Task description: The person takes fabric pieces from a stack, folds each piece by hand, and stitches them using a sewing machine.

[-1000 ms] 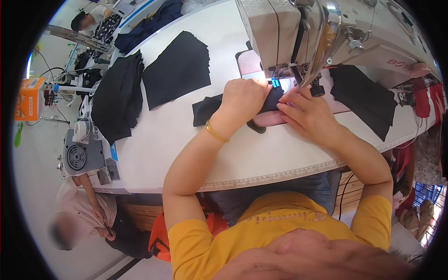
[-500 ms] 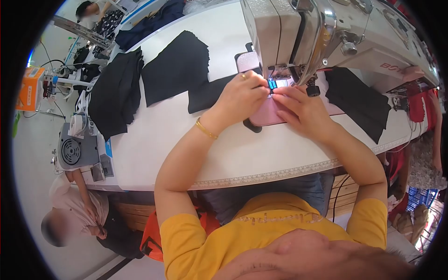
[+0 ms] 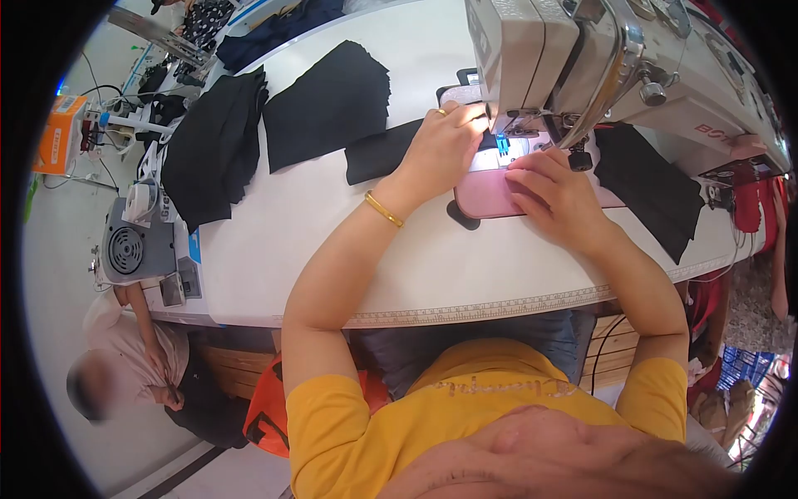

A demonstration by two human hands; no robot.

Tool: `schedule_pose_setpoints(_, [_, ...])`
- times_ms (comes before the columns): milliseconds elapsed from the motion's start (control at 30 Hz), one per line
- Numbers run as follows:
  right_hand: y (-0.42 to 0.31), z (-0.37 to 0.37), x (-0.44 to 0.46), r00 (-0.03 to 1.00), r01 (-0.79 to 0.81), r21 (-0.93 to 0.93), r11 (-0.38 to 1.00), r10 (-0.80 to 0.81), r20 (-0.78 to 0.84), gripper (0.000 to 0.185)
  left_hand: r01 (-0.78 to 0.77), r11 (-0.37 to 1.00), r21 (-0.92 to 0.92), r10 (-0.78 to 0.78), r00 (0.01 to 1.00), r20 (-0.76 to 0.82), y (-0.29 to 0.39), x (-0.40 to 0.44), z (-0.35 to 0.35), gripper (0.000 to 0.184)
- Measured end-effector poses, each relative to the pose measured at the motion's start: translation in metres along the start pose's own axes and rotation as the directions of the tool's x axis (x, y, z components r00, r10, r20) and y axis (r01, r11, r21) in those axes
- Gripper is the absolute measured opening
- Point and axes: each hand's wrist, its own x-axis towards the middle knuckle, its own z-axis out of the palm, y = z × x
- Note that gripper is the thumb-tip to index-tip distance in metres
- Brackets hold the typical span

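Note:
My left hand (image 3: 442, 151), with a gold bracelet at the wrist, is closed on a black fabric strip (image 3: 374, 155) just left of the sewing machine's blue presser foot (image 3: 502, 145). Part of the strip is hidden under the hand. My right hand (image 3: 561, 195) rests on the machine's pink bed plate (image 3: 490, 198), right of and in front of the foot. Its fingers are bent and somewhat apart, with nothing visible between them. A bright lamp lights the needle area between both hands.
Black cut pieces (image 3: 328, 104) and a black fabric stack (image 3: 214, 150) lie to the left. Another black piece (image 3: 652, 187) lies right, beneath the machine arm (image 3: 665, 108). A measuring tape (image 3: 465, 314) runs along the table's front edge. A seated person (image 3: 141, 358) is at lower left.
My left hand has drawn slightly away from the presser foot, which now shows more fully with the lit plate. The right hand stays beside it. The whole view has shifted a little.

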Motion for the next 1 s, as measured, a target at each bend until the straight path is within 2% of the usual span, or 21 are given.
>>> schedule_pose_setpoints(100, [0.002,0.0,0.001,1.0,0.0,0.011,1.0,0.0,0.001,0.028,0.103,0.989,0.104,-0.113,0.989,0.099,0.008,0.005,-0.004,0.023])
schedule_pose_setpoints(200, [0.005,0.0,-0.003,1.0,-0.015,0.039,0.999,0.014,0.008,0.027,0.099,0.963,0.252,-0.138,0.98,0.145,0.011,0.007,-0.005,0.022])
schedule_pose_setpoints(233, [0.006,0.001,-0.004,1.0,-0.027,0.058,0.998,0.026,0.018,0.025,0.095,0.96,0.262,-0.134,0.981,0.137,0.011,0.005,-0.009,0.022])
schedule_pose_setpoints(300, [0.003,0.005,-0.011,0.999,-0.037,0.049,0.998,0.037,0.003,0.031,0.21,0.972,0.106,-0.223,0.965,0.136,0.014,-0.007,-0.02,0.015])
schedule_pose_setpoints(333, [-0.003,0.004,-0.013,0.998,-0.058,0.044,0.997,0.058,-0.008,0.038,0.211,0.957,0.201,-0.248,0.952,0.181,0.026,-0.006,-0.038,0.007])
schedule_pose_setpoints(367, [-0.01,-0.001,-0.013,0.999,-0.052,0.045,0.998,0.052,-0.01,0.038,0.211,0.955,0.207,-0.249,0.952,0.177,0.04,-0.007,-0.057,0.007])
schedule_pose_setpoints(433, [-0.042,-0.017,-0.003,0.982,-0.191,0.33,0.924,0.177,0.073,0.054,0.184,0.981,0.065,-0.194,0.962,0.195,0.076,0.0,-0.101,0.008])
schedule_pose_setpoints(467, [-0.054,-0.018,0.0,0.981,-0.193,0.341,0.92,0.177,0.08,0.054,0.133,0.991,-0.012,-0.13,0.98,0.153,0.09,0.009,-0.119,0.008])
schedule_pose_setpoints(533, [-0.071,-0.019,0.008,0.987,-0.153,0.674,0.723,0.141,0.074,0.064,0.078,0.994,-0.079,-0.069,0.992,0.106,0.104,0.024,-0.144,0.008])
schedule_pose_setpoints(600, [-0.076,-0.021,0.012,0.984,-0.181,0.692,0.699,0.131,0.125,0.061,0.05,0.992,-0.119,-0.051,0.999,-0.006,0.106,0.034,-0.157,0.01])
schedule_pose_setpoints(633, [-0.076,-0.022,0.013,0.976,-0.216,0.704,0.676,0.126,0.179,0.058,0.045,0.992,-0.119,-0.046,0.999,-0.002,0.102,0.032,-0.158,0.01])
schedule_pose_setpoints(667, [-0.073,-0.023,0.012,0.915,-0.401,0.672,0.622,0.238,0.326,0.051,0.192,0.971,-0.14,-0.194,0.981,-0.002,0.095,0.028,-0.159,0.011])
schedule_pose_setpoints(700, [-0.066,-0.024,0.01,0.914,-0.403,0.673,0.62,0.246,0.322,0.051,0.334,0.928,-0.162,-0.339,0.941,0.001,0.085,0.021,-0.158,0.012])
schedule_pose_setpoints(767, [-0.047,-0.02,0.003,0.867,-0.498,0.72,0.483,0.308,0.392,0.043,0.574,0.792,-0.209,-0.58,0.814,0.035,0.06,-0.007,-0.15,0.02])
schedule_pose_setpoints(800, [-0.031,-0.012,-0.004,0.937,-0.349,0.632,0.693,0.244,0.25,0.041,0.619,0.769,-0.158,-0.618,0.784,0.063,0.041,-0.028,-0.14,0.017])
schedule_pose_setpoints(833, [-0.025,-0.014,-0.002,0.935,-0.354,0.633,0.689,0.25,0.251,0.041,0.661,0.743,-0.105,-0.655,0.75,0.088,0.025,-0.048,-0.127,0.013])
schedule_pose_setpoints(867, [-0.021,-0.018,0.0,0.904,-0.419,0.471,0.776,0.308,0.298,0.041,0.665,0.74,-0.103,-0.658,0.747,0.095,0.016,-0.063,-0.113,0.013])
schedule_pose_setpoints(900, [-0.017,-0.018,0.003,0.869,-0.465,0.292,0.836,0.368,0.331,0.041,0.585,0.802,0.121,-0.59,0.807,0.006,0.014,-0.071,-0.105,0.011])
schedule_pose_setpoints(933, [-0.011,-0.009,0.001,0.92,-0.384,0.32,0.866,0.328,0.214,0.04,0.484,0.803,0.347,-0.495,0.867,-0.064,0.01,-0.076,-0.101,0.009])
schedule_pose_setpoints(967, [-0.006,-0.006,0.001,0.919,-0.385,0.321,0.866,0.328,0.216,0.04,0.486,0.802,0.347,-0.497,0.865,-0.062,0.006,-0.08,-0.094,0.009])
schedule_pose_setpoints(1000, [-0.002,-0.004,0.002,0.937,-0.344,0.267,0.9,0.31,0.163,0.039,0.328,0.878,0.349,-0.31,0.945,-0.107,0.012,-0.07,-0.087,0.011])
